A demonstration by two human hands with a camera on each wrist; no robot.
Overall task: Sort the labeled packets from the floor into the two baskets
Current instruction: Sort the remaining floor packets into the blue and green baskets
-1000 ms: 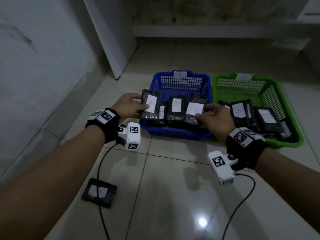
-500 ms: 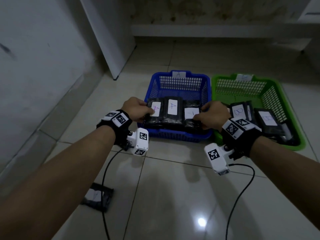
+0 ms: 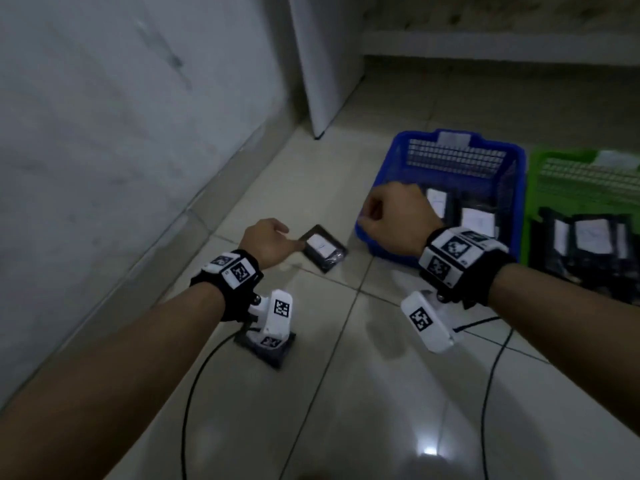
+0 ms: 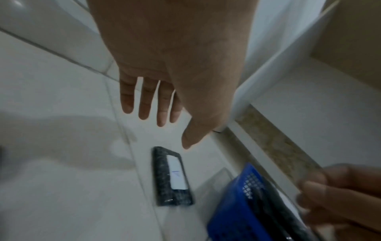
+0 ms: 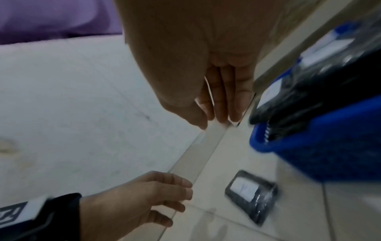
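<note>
You are looking down at a glossy pale tiled floor (image 3: 398, 393) with thin dark grout lines and a bright spot of reflected light. To your left rises a plain grey wall (image 3: 104, 133). Ahead stands a white upright panel (image 3: 322, 64), and a pale ledge (image 3: 502, 50) runs behind it. Two black cables (image 3: 188, 393) trail across the tiles toward you.

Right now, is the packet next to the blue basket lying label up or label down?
Label up. The packet lies flat on the floor tile, its white label showing in all three views. The left hand reaches toward it, not yet gripping.
</note>
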